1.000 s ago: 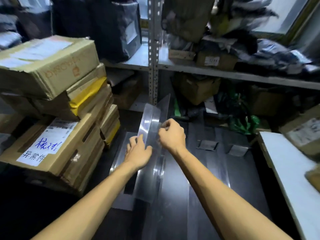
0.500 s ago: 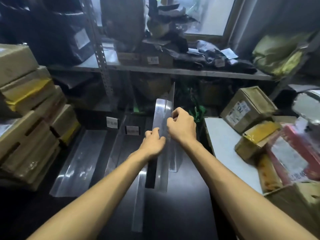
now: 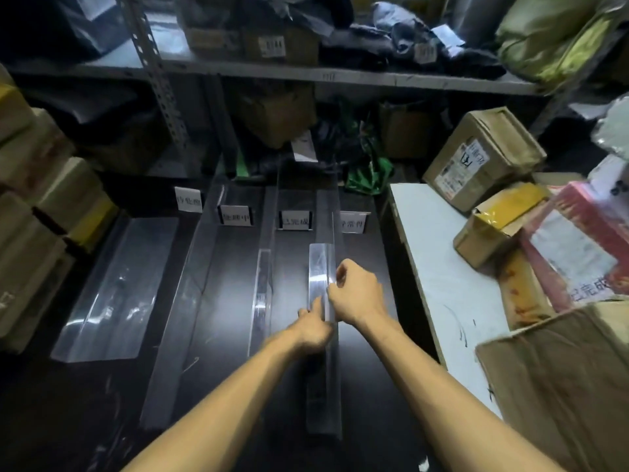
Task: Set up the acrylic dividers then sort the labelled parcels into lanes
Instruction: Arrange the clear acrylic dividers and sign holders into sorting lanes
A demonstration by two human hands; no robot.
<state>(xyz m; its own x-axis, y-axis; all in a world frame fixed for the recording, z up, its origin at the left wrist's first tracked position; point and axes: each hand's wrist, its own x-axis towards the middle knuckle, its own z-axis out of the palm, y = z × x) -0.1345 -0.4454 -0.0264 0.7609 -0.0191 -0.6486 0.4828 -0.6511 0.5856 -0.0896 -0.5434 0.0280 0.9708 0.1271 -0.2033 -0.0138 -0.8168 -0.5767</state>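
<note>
R hand: fingers curled, thumb + forefinger pinching the top edge of the acrylic divider. L hand is just nearer us and slightly left, fingers curled on the same strip, one finger stretched up along its left face. So both hands are closed on it, neither spread wide.

The divider we hold is a long clear strip standing on edge, running front-to-back over the dark tabletop, right side of the layout. Far end stops just short of the label cards and lines up between 3rd card and 4th card. We can't tell if the bottom edge is fully seated.

Left of it, near and approx parallel: narrow divider. Next left: long divider, slightly angled, running from beside 2nd card towards the table front. Far left: wide divider, lying flat-ish, well apart from our hands. 1st card stands at the back between those last two. Card txt too blurred to read.

Parcels sit off to the sides. Along the white board on the right: brown carton w/ label, yellow-taped carton near it, pink parcel touching that one. Big brown box front right. Carton stack at left edge. Behind the table: metal shelf w/ bags + boxes, green bag below it.
</note>
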